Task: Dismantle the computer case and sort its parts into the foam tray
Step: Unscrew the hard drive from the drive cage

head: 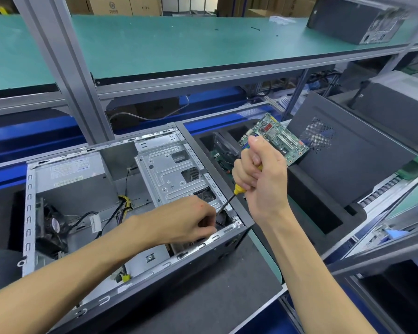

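The open computer case (29, 203) lies on its side in front of me, showing a power supply (70, 172), a rear fan (51, 225), loose cables and a silver drive cage (171, 169). My right hand (258, 174) grips a yellow-handled screwdriver (239, 188); its shaft slants down to the cage's near right corner. My left hand (191, 220) reaches into the case beside the tip, its fingers curled and hidden below the rim. To the right is the black foam tray (323, 213), with a green motherboard (278, 138) leaning in it.
A dark side panel (348, 150) leans behind the tray. A grey aluminium frame post (65, 68) rises behind the case, under a green shelf (203, 44) carrying another case (355, 18). More black cases stand at the right edge.
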A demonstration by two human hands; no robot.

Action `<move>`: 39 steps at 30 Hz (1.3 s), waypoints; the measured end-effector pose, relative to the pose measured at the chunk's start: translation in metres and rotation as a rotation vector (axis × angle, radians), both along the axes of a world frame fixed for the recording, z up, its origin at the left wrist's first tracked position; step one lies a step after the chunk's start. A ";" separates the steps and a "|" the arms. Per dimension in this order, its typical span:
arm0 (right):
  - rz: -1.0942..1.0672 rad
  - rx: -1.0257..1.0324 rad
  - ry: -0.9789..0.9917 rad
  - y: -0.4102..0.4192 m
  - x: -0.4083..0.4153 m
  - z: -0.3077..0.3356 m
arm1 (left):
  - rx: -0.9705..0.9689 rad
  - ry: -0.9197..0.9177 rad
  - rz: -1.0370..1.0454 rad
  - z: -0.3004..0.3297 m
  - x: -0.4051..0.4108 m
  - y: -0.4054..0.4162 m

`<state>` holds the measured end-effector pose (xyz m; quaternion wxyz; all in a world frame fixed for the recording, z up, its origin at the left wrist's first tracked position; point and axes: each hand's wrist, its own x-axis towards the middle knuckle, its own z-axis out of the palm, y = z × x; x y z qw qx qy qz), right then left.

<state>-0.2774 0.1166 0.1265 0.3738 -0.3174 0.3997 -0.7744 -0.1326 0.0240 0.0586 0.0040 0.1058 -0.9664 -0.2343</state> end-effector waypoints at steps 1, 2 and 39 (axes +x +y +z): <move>0.001 0.001 0.003 -0.001 0.000 0.000 | -0.028 -0.016 -0.006 0.001 -0.003 0.001; 0.002 0.002 0.007 -0.001 0.000 0.000 | -0.046 -0.024 -0.007 0.001 -0.005 0.001; -0.006 0.004 -0.064 -0.005 -0.008 -0.006 | -0.161 0.014 0.234 0.011 0.018 -0.083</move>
